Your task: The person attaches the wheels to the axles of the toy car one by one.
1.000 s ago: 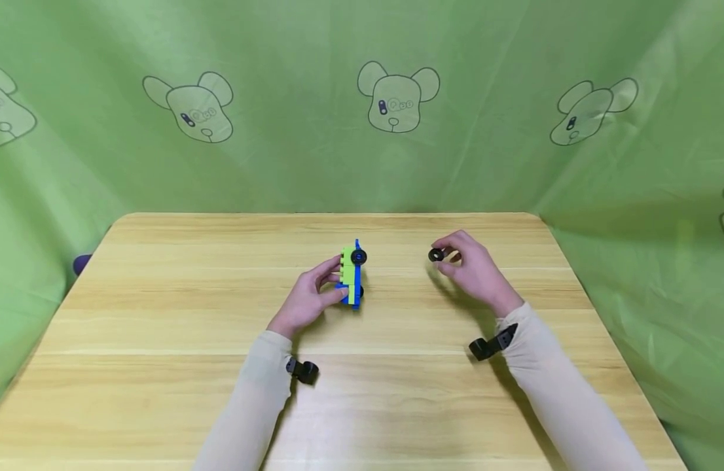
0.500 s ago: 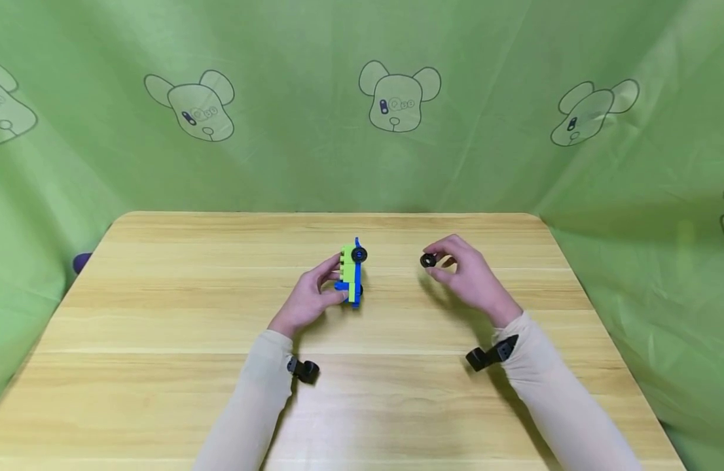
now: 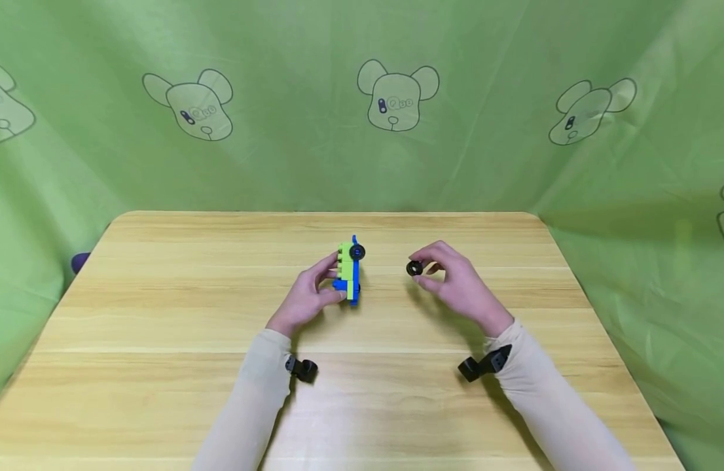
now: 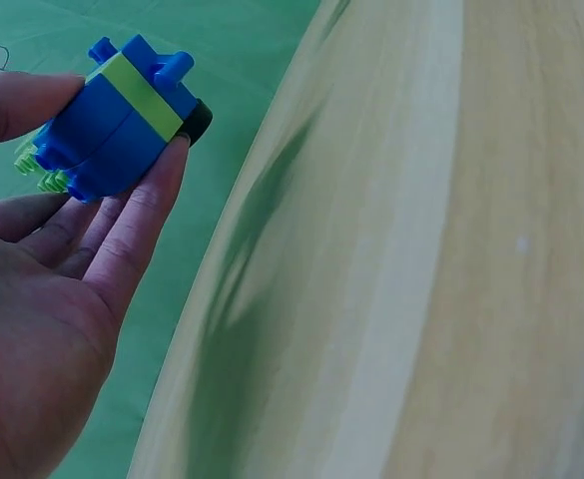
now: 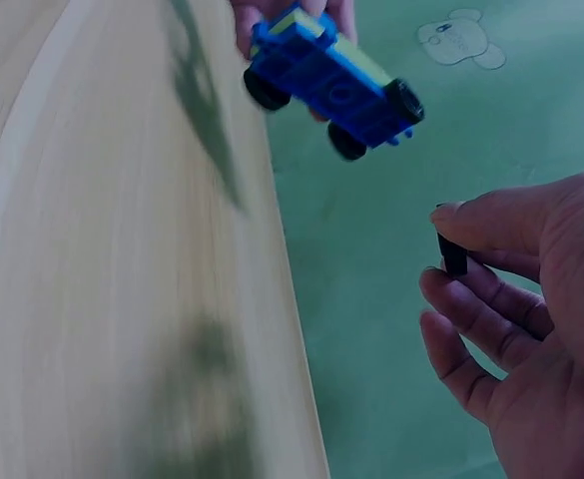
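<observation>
In the head view my left hand [image 3: 304, 299] grips a toy car [image 3: 345, 269] of lime green and blue building blocks, turned on its side above the table. The right wrist view shows the blue underside of the car [image 5: 336, 85] with three black wheels on it. Between thumb and fingertips, my right hand [image 3: 461, 286] pinches a small black tyre [image 3: 409, 270], held up a short way to the right of the car. Seen from the right wrist, the tyre [image 5: 454, 255] is edge-on. The left wrist view shows the car's blue end [image 4: 107, 140], thumb on one side and fingers on the other.
Both hands are above a light wood table [image 3: 391, 405]. A green curtain [image 3: 303, 150] with printed bear heads stands behind the table and along its sides. A black wrist camera [image 3: 303, 370] is strapped to each sleeve. Something purple [image 3: 79, 262] shows past the left table edge.
My right hand has moved left and slightly nearer the front with the tyre, narrowing the distance to the car. The left hand and the car have stayed almost still.
</observation>
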A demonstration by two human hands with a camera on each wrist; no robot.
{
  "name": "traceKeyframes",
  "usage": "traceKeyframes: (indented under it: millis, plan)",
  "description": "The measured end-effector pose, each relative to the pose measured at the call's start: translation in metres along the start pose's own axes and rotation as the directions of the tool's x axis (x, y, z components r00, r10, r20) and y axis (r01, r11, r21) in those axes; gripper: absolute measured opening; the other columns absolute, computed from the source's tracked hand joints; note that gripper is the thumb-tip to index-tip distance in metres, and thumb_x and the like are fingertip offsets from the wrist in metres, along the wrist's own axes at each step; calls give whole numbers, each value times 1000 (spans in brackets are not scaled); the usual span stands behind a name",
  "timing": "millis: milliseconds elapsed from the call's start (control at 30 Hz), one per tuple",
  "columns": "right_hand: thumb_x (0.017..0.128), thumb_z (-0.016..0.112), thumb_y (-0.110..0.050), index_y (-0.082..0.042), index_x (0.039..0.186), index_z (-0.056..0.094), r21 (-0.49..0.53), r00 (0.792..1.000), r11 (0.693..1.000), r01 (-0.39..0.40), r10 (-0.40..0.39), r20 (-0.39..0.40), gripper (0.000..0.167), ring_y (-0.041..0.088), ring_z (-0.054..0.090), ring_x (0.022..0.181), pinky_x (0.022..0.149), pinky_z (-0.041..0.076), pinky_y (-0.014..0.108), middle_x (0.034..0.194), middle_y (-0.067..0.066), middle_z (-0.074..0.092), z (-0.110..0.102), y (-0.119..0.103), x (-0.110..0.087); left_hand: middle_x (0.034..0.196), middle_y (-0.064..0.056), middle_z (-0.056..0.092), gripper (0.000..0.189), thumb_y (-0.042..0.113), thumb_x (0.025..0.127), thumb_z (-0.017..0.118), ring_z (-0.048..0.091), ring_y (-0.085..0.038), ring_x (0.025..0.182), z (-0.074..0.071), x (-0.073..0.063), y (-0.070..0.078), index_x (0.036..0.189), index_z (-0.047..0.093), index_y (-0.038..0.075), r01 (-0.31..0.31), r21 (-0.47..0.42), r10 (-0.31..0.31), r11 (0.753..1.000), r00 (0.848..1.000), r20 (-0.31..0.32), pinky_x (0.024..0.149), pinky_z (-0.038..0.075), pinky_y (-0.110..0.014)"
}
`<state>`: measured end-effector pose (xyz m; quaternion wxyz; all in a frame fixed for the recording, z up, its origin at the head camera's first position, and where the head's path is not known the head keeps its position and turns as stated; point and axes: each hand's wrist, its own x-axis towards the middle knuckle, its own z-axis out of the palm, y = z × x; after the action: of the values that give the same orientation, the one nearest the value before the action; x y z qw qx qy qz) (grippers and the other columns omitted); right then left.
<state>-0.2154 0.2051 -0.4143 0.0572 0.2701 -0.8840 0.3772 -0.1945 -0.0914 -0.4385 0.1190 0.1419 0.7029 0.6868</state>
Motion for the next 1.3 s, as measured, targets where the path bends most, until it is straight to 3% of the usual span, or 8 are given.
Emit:
traceKeyframes:
  millis: [133, 200, 367, 733, 1000, 1300]
  plan:
    - [81, 76, 2, -3, 117, 65, 19, 1000, 1000, 15, -15, 2, 38, 22, 60, 94, 85, 53, 42, 110, 5, 61, 2, -7, -1, 139, -22, 45, 82, -11, 82, 67, 45, -34, 125, -3, 4, -16, 152, 26, -2, -5, 2, 5, 1000, 1000, -14, 100, 46, -34]
    - [81, 76, 4, -2, 117, 65, 26, 1000, 999, 24, -24, 4, 38, 22, 60, 94, 85, 53, 42, 110, 6, 61, 4, -11, -1, 139, -22, 45, 81, -10, 82, 67, 45, -34, 125, -4, 3, -14, 152, 26, -2, 0, 8, 0, 1000, 1000, -9, 101, 46, -34]
    - [81, 76, 5, -1, 115, 65, 29, 998, 998, 58, -58, 3, 37, 21, 60, 95, 85, 53, 40, 110, 5, 61, 8, -17, -2, 140, -26, 43, 79, -12, 83, 64, 43, -38, 127, -1, -4, 7, 151, 24, -5, 14, 16, -14, 1000, 1000, 14, 101, 46, -35]
    - [79, 77, 5, -3, 115, 64, -2, 993, 993, 117, -117, 9, 39, 20, 59, 98, 83, 54, 38, 112, 5, 61, 17, -27, -3, 140, -26, 42, 81, -14, 82, 63, 42, -38, 127, 3, -4, 6, 152, 22, -5, 13, -14, -13, 1000, 1000, 27, 101, 46, -33]
    - [81, 77, 2, -5, 116, 64, -4, 993, 993, 114, -114, 44, 39, 19, 59, 100, 85, 53, 38, 114, 3, 59, 24, -37, -4, 136, -29, 44, 82, -13, 82, 63, 42, -40, 127, 5, -5, 9, 152, 21, -5, 33, -17, -33, 999, 999, 26, 99, 47, -33]
    - [81, 77, 1, -6, 118, 63, 25, 991, 993, 115, -116, 68, 40, 16, 59, 98, 86, 53, 35, 113, 0, 60, 37, -42, -2, 140, -25, 44, 85, -11, 82, 66, 42, -36, 128, 1, 5, -18, 154, 22, 2, 30, -13, -30, 999, 1000, 8, 99, 47, -33]
